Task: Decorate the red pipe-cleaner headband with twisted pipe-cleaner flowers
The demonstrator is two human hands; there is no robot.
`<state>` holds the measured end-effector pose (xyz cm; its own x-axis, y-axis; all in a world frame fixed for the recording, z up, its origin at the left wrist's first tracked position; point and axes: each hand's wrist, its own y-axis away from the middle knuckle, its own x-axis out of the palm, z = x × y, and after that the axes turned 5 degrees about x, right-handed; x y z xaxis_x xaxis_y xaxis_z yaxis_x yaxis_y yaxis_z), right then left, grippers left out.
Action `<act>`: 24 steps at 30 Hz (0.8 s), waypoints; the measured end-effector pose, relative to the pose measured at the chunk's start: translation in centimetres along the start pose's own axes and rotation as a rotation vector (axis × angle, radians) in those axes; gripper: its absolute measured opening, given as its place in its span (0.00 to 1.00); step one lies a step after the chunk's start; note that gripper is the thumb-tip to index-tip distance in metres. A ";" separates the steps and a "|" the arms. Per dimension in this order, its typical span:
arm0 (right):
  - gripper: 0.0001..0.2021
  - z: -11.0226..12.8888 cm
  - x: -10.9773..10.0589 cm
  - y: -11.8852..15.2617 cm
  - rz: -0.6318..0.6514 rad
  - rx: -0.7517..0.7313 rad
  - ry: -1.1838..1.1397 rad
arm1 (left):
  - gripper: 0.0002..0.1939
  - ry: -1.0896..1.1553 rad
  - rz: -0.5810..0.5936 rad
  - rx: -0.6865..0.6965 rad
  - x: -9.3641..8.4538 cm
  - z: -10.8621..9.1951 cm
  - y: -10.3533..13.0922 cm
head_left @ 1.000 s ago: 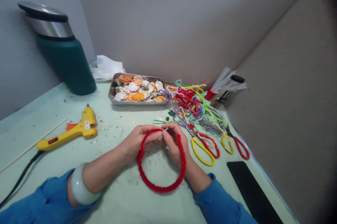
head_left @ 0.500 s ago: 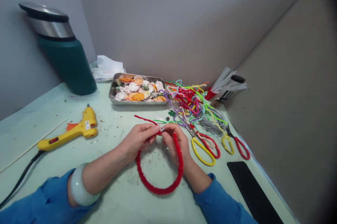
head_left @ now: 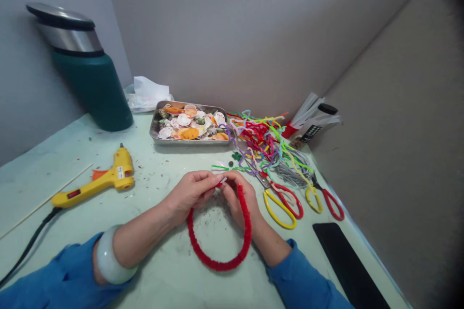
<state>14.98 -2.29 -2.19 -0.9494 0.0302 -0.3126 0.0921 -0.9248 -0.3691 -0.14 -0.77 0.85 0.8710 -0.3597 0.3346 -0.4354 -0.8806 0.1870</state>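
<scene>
A thick, fuzzy red ring (head_left: 222,266) hangs in a loop below both hands, its right end standing up beside my right hand. My left hand (head_left: 194,194) is closed on the red ring's left end, thumb and index finger pinched at the top. Facing it, my right hand (head_left: 241,196) has its fingers bent and pressed at the same spot, touching my left fingertips. A small whitish piece shows between the fingertips, too small to name, with a bit of red next to it.
Behind the hands stands a metal tray (head_left: 192,143) of shells. Coloured pipe cleaners (head_left: 257,137) lie at its right, with scissors (head_left: 279,210) in front. A yellow glue gun (head_left: 116,178) and green bottle (head_left: 94,86) are left; a black flat object (head_left: 350,263) lies right.
The thin red strand that stuck out to the upper left above my left hand no longer shows there. Both hands have hardly moved, and the red ring hangs almost the same.
</scene>
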 end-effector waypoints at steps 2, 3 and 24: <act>0.05 0.1 0.1 -0.1 -0.032 -0.011 0.018 | 0.18 0.013 0.003 0.005 0.0 0.0 0.0; 0.04 0.2 0.1 -0.2 -0.050 -0.027 0.036 | 0.18 0.024 0.010 0.008 -0.1 0.1 0.0; 0.05 0.8 -0.3 0.2 -0.076 -0.060 0.088 | 0.11 0.100 -0.027 0.122 -0.3 0.3 -0.1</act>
<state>15.03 -2.78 -1.49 -0.9247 0.1346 -0.3561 0.0415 -0.8941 -0.4458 -0.31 -0.66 0.43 0.8522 -0.3080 0.4229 -0.3759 -0.9227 0.0855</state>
